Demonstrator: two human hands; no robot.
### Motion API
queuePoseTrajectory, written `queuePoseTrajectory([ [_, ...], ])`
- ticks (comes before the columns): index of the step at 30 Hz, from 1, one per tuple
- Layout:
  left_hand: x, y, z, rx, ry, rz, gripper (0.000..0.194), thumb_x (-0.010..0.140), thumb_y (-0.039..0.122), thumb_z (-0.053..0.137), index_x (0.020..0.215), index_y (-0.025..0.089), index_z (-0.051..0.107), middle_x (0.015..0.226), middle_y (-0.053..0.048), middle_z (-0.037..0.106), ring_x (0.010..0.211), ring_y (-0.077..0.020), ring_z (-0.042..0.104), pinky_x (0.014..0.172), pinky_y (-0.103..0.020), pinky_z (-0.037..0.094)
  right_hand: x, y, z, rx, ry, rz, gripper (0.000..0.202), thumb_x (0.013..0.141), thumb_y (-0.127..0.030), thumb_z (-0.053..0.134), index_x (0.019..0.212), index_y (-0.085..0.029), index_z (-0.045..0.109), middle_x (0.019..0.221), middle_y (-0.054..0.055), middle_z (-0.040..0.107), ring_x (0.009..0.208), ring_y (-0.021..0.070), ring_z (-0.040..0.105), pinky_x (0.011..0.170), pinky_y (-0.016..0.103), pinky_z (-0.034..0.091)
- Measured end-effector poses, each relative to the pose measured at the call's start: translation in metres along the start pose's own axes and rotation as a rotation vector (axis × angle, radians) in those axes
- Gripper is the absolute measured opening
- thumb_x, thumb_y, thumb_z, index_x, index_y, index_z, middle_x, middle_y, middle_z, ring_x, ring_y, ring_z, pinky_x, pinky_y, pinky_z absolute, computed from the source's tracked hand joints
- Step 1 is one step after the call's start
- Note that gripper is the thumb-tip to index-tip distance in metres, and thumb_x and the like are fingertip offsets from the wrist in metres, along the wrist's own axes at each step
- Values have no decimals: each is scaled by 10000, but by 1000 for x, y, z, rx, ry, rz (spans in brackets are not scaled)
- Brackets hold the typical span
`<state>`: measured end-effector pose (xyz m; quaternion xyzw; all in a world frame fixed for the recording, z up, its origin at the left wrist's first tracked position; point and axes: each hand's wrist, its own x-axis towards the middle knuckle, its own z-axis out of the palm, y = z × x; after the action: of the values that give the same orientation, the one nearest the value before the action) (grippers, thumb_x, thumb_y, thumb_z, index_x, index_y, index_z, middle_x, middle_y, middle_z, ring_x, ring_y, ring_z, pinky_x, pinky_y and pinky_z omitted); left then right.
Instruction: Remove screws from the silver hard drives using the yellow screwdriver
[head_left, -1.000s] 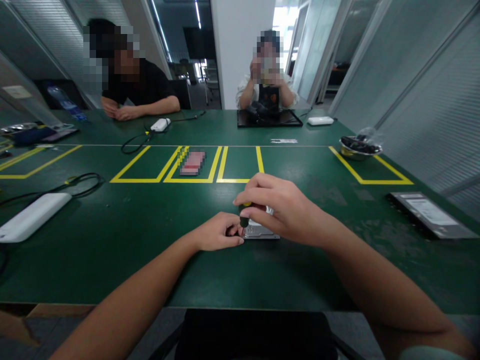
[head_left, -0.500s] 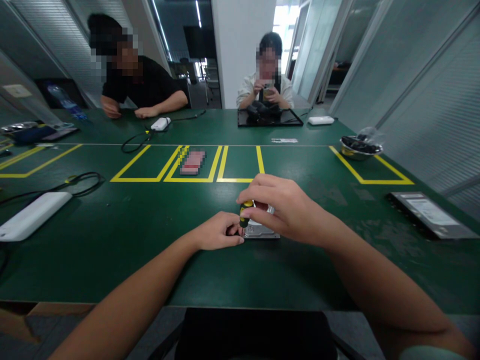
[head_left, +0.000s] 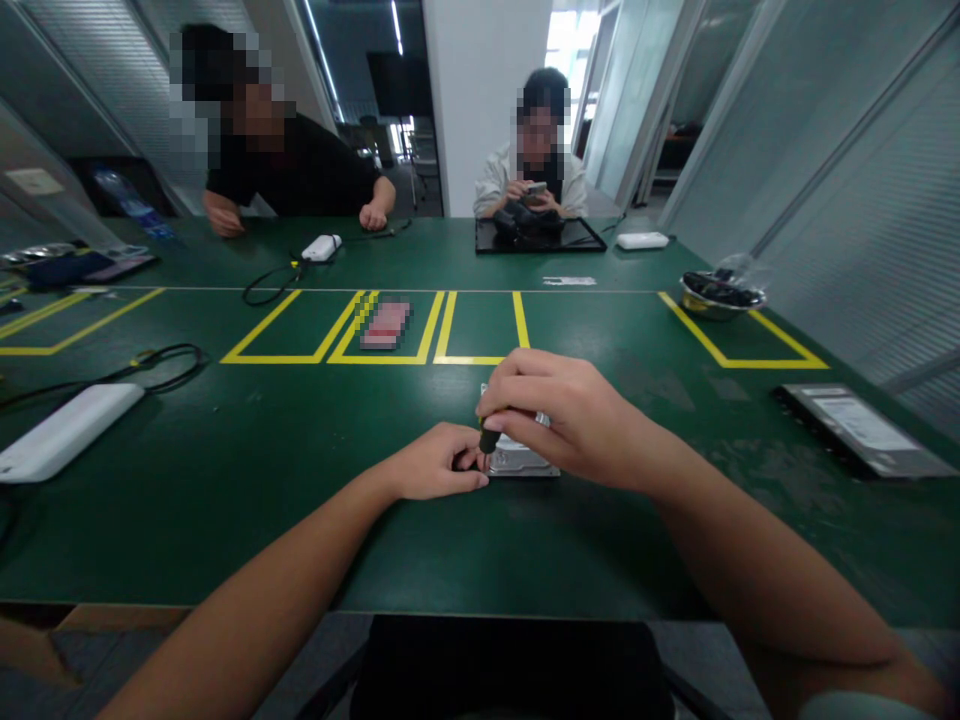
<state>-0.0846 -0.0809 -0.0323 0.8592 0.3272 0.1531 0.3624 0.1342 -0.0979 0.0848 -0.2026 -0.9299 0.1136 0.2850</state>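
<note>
My left hand [head_left: 439, 462] curls at the near left corner of the hard drive [head_left: 525, 462], flat on the green table [head_left: 300, 540]; whether it grips, I cannot tell. My right hand [head_left: 581, 415] pinches the screwdriver [head_left: 489, 438], tip down there; turning it, I judge, calls for a steady shaft. Beyond sits a person in black [head_left: 315, 165].

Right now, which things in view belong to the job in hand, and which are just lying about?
In use:
screwdriver, in the right hand
silver drive, beside the left hand

Apparently lying about:
pink item
water bottle
metal bowl
</note>
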Motion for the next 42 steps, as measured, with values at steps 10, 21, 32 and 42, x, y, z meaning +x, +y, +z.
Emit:
queuePoseTrajectory([
  [10,-1,3,-1,5,-1,-38,145,789,261,667,790,145,579,664,55,466,618,-98,443,581,-234,323,-2,1,1,41,40,-48,249,920,-101,486,1093,-109,664,1145,125,674,1065,177,617,930,321,482],
  [21,0,0,-1,-6,9,3,201,795,269,666,718,156,518,669,50,498,617,-94,441,582,-228,330,1,-1,1,-22,58,11,100,911,-192,588,944,-129,658,947,81,648,896,167,578,796,288,465],
  [32,0,0,-1,21,3,2,161,796,269,662,766,147,562,673,54,473,631,-95,443,602,-232,340,-1,-1,0,-6,12,2,155,935,-150,517,1035,-140,635,995,66,680,924,159,590,833,284,452],
  [42,-1,3,-1,-19,3,-6,134,796,261,652,800,150,578,679,51,483,634,-97,453,604,-228,350,-1,-2,-1,30,54,-30,161,916,-134,520,1010,-141,650,1076,90,698,1020,174,625,900,306,476],
])
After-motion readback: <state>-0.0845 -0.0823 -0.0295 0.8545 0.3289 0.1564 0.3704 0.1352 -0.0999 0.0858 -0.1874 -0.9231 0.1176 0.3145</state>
